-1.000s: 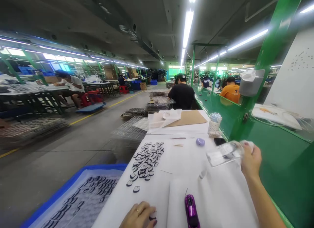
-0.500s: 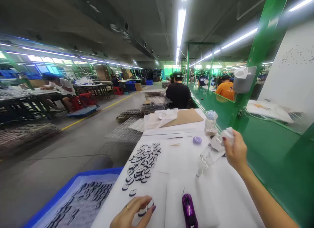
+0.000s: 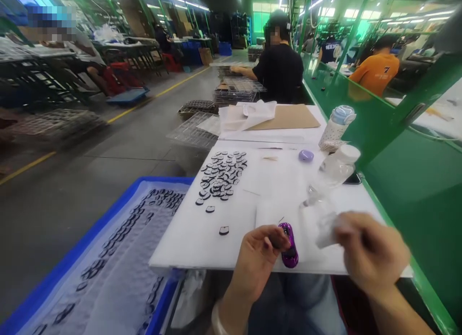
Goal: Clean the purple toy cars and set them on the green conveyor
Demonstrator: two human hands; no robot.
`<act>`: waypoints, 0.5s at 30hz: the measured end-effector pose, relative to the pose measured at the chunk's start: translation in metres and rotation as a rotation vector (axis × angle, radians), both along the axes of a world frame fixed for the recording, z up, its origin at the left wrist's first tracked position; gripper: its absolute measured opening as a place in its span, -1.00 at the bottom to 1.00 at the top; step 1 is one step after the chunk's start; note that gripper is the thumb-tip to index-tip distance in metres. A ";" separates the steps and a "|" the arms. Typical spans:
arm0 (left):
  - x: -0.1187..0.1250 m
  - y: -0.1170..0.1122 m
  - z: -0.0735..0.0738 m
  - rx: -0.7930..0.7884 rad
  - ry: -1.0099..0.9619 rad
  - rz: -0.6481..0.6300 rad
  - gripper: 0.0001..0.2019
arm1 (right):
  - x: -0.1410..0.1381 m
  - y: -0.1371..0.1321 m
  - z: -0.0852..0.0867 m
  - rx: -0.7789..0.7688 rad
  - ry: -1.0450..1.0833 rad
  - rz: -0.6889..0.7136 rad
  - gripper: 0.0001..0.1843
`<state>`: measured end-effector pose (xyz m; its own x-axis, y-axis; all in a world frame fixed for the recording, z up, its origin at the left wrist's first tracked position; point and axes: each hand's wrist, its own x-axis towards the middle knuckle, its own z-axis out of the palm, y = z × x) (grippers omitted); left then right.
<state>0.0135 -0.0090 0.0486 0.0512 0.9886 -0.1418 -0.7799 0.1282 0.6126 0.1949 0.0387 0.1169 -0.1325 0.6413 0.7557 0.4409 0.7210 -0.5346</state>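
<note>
A shiny purple toy car (image 3: 289, 251) lies at the near edge of the white board (image 3: 249, 214). My left hand (image 3: 258, 260) is closed, its fingertips pinching the car's left side. My right hand (image 3: 371, 253) is blurred by motion just right of the car. Its fingers are closed on a small whitish thing (image 3: 326, 235) that I cannot make out. A clear bottle with a white cap (image 3: 334, 169) rests tilted on the board behind my right hand, with no hand on it. Several small black pieces (image 3: 222, 173) lie in a pile farther back, and one lone piece (image 3: 224, 230) lies nearer.
A blue tray (image 3: 108, 219) with several black pieces sits low on my left. A patterned cup (image 3: 336, 125), a purple lid (image 3: 306, 155), a phone (image 3: 352, 179) and brown card (image 3: 285, 117) lie farther back. A green partition (image 3: 404, 181) runs along the right. A person in black (image 3: 279, 68) sits ahead.
My view has tipped down. My right hand let go of the clear bottle and came near. My left hand left the black piece and took the purple car.
</note>
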 end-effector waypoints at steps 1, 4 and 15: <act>-0.001 -0.001 0.001 0.000 -0.004 -0.004 -0.67 | -0.008 -0.011 -0.005 0.049 -0.119 0.080 -0.95; -0.001 -0.003 0.002 -0.002 -0.015 -0.014 -0.69 | -0.031 -0.022 -0.018 0.106 -0.221 0.218 -0.89; -0.001 -0.003 0.001 -0.015 0.040 -0.014 -0.69 | -0.024 -0.024 -0.018 0.183 -0.361 0.106 -0.81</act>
